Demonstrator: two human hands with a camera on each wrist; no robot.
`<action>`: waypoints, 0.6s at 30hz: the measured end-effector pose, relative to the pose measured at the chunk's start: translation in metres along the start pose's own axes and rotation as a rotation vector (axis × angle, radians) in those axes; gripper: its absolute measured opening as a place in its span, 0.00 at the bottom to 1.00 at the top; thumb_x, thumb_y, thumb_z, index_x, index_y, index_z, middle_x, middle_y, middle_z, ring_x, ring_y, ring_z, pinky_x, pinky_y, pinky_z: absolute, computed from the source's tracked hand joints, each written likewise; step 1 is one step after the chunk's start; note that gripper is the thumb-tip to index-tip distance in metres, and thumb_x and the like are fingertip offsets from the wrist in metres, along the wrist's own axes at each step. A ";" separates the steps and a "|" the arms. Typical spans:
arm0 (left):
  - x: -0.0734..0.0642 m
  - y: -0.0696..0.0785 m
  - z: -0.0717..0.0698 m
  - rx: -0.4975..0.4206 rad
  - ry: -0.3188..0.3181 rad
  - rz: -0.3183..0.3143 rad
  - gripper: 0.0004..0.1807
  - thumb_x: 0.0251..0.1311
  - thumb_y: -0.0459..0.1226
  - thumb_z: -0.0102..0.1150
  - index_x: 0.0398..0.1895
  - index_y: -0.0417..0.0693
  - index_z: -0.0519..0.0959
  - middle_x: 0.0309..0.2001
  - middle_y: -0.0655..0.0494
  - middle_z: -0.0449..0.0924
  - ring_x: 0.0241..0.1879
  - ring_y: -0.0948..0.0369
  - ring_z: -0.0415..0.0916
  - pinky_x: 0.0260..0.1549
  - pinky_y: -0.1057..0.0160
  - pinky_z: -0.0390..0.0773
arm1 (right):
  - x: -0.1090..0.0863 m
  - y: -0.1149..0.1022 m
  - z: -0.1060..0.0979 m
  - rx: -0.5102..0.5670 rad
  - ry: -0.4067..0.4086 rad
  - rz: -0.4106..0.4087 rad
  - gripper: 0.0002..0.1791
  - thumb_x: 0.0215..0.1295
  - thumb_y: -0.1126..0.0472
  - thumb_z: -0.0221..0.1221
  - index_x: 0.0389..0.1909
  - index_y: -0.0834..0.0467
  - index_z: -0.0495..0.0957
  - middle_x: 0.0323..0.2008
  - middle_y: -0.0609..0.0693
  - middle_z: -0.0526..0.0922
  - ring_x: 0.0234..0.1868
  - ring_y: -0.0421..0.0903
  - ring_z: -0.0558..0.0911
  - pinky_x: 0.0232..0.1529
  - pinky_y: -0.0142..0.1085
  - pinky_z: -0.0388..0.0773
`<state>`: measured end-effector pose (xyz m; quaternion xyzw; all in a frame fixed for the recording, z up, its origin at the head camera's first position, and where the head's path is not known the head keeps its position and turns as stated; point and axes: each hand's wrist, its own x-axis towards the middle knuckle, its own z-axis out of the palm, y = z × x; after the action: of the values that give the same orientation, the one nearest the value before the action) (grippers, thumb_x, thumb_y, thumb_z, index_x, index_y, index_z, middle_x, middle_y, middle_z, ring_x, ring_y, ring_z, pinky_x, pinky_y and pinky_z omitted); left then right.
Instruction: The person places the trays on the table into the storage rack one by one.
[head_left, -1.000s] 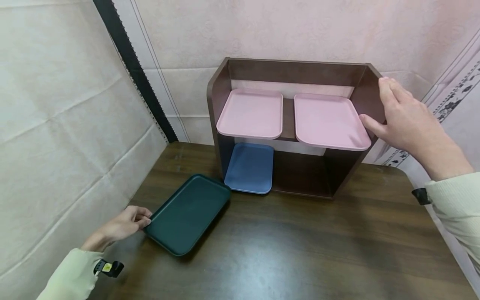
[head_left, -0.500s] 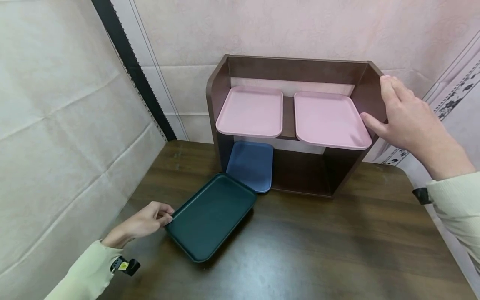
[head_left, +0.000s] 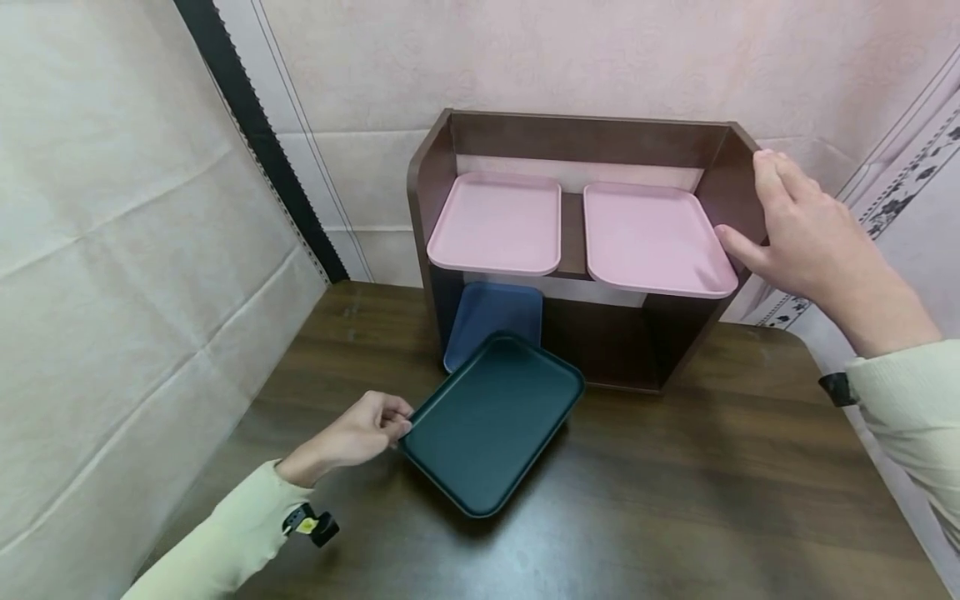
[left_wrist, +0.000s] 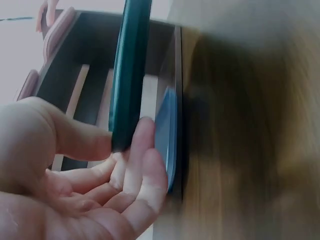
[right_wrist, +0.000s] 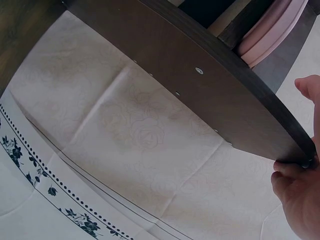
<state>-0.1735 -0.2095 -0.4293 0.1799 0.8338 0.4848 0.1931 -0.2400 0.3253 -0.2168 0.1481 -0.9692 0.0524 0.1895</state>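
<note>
My left hand (head_left: 365, 429) pinches a dark green rectangular tray (head_left: 495, 425) at its left corner, thumb on one face and fingers on the other. In the left wrist view the green tray (left_wrist: 131, 75) appears edge-on, raised off the tabletop. It overlaps the front of a blue tray (head_left: 493, 315) that lies in the lower left compartment of a dark brown two-tier shelf (head_left: 592, 137). At the shelf's right side panel (right_wrist: 200, 85), my right hand (head_left: 813, 237) holds the upper edge, its thumb on the inner side and fingers on the outside.
Two pink trays, a left one (head_left: 497, 223) and a right one (head_left: 656, 240), lie side by side on the upper tier, their front edges jutting out. The shelf stands at the back of a brown wooden table (head_left: 675, 500), before a pale cloth backdrop (head_left: 360, 75).
My left hand has carried the green tray to the right, from beside the shelf to in front of the blue tray, now partly covering it. My right hand stays on the shelf's side panel.
</note>
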 end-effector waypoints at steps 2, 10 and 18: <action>0.010 0.004 0.010 -0.018 0.000 0.011 0.12 0.73 0.27 0.54 0.51 0.24 0.79 0.36 0.45 0.84 0.33 0.62 0.81 0.38 0.51 0.89 | -0.001 0.000 -0.001 -0.002 -0.003 0.006 0.50 0.76 0.51 0.56 0.84 0.70 0.39 0.83 0.72 0.46 0.79 0.79 0.54 0.78 0.72 0.51; 0.045 0.020 0.046 -0.094 0.024 0.001 0.12 0.72 0.27 0.55 0.52 0.24 0.80 0.38 0.44 0.86 0.31 0.63 0.80 0.42 0.43 0.89 | 0.000 -0.001 -0.001 0.000 -0.029 0.019 0.51 0.77 0.50 0.56 0.84 0.69 0.38 0.84 0.71 0.44 0.80 0.78 0.53 0.80 0.70 0.49; 0.077 0.032 0.076 -0.198 0.100 -0.008 0.11 0.72 0.27 0.55 0.48 0.24 0.81 0.36 0.47 0.86 0.29 0.65 0.81 0.35 0.61 0.88 | -0.001 -0.002 -0.003 0.002 -0.022 0.023 0.51 0.76 0.50 0.57 0.84 0.69 0.38 0.84 0.70 0.44 0.82 0.75 0.51 0.81 0.69 0.49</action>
<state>-0.1982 -0.1011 -0.4468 0.1322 0.7913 0.5723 0.1697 -0.2374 0.3242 -0.2147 0.1379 -0.9728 0.0537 0.1780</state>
